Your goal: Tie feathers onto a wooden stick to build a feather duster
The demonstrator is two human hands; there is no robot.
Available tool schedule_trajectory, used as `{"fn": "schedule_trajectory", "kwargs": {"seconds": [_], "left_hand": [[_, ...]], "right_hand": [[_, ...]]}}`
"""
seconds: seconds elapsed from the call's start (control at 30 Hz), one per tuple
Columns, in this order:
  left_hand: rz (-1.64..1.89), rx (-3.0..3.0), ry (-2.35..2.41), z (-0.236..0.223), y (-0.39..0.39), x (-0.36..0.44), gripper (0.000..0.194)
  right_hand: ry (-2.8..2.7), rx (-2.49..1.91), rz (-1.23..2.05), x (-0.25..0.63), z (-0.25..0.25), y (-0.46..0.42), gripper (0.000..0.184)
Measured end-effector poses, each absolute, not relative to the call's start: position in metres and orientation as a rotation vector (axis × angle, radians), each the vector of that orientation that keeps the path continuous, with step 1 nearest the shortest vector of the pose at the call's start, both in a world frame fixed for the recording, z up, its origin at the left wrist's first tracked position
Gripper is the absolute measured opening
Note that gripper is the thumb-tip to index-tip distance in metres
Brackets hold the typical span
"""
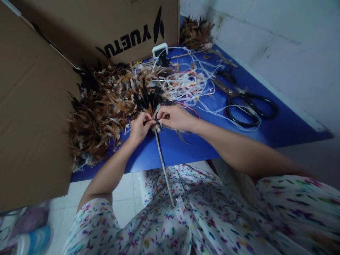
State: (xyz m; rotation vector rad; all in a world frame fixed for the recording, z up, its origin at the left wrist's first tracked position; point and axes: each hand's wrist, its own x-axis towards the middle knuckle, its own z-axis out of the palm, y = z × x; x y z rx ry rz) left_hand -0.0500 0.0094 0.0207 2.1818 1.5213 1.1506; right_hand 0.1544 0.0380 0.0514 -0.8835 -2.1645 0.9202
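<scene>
A thin wooden stick point(163, 166) runs from my lap up to the blue table point(186, 148). Dark feathers point(147, 99) are bunched at its top end. My left hand point(139, 128) pinches the feathered end of the stick from the left, fingers closed. From the right, my right hand point(176, 117) presses closed fingers against the same spot, holding the feathers and what looks like a thin strip. A big heap of brown and black feathers point(101, 117) lies just left of both hands.
White plastic strips point(186, 83) with a red one lie tangled behind my hands. Black scissors point(249, 108) rest on the right of the table. Cardboard boxes point(32, 106) stand at the left and back. A white wall point(278, 46) borders the right.
</scene>
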Motion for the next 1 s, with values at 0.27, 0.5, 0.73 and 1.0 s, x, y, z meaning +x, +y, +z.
{"fn": "schedule_trajectory", "kwargs": {"seconds": [0.27,0.5,0.73,1.0], "left_hand": [[1.058,2.71,1.419,0.02,0.009,-0.052,0.012],[1.143,2.712,1.351,0.019,0.008,-0.05,0.006],[1.142,2.654,1.366,0.022,0.005,-0.049,0.008],[1.134,2.599,1.342,0.023,0.003,-0.048,0.007]], "right_hand": [[-2.109,-0.748,0.92,0.146,0.054,0.027,0.006],[-1.975,-0.658,0.988,0.147,0.049,0.037,0.011],[-2.341,-0.652,0.587,0.147,0.032,0.051,0.027],[-2.416,-0.746,0.442,0.141,0.03,0.048,0.021]]}}
